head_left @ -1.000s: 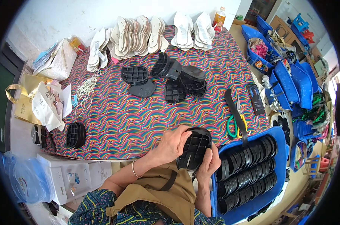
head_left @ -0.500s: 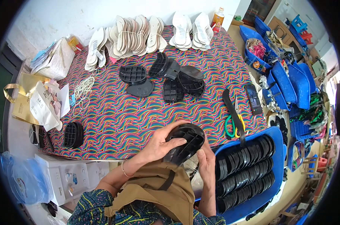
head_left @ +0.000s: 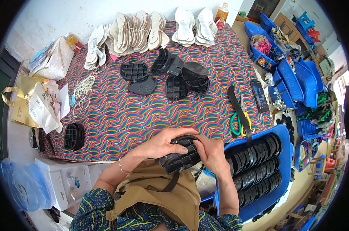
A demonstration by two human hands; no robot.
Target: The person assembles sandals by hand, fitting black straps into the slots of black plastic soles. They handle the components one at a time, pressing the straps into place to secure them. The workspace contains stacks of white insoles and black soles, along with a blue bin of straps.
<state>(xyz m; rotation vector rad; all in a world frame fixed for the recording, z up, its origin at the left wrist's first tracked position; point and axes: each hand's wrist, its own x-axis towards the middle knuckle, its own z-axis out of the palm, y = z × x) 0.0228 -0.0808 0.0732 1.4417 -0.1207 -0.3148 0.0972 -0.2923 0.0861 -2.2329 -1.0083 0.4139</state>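
Over my lap, near the table's front edge, I hold a black shoe heel (head_left: 179,157) with a hollow grid on its visible side. My left hand (head_left: 159,144) is closed round its left and far edge, thumb lying on the grid. From the right, my right hand (head_left: 212,151) grips the far right edge with thumb and fingers. More loose black heels (head_left: 134,72) of the same sort lie in a group on the patterned tablecloth (head_left: 143,115). A small stack of heels (head_left: 74,136) stands near the left front corner.
At my right, a blue bin (head_left: 285,154) holds rows of black heels; a black strip (head_left: 239,113) crosses its far rim. Scissors (head_left: 242,121) and a phone (head_left: 259,97) lie beside it. Bundled pale insoles (head_left: 130,32) line the wall. String (head_left: 84,90) and bags (head_left: 26,100) are left.
The heel has tilted and come slightly left and nearer me. My right hand has moved up from its lower right side to grip its far right edge.
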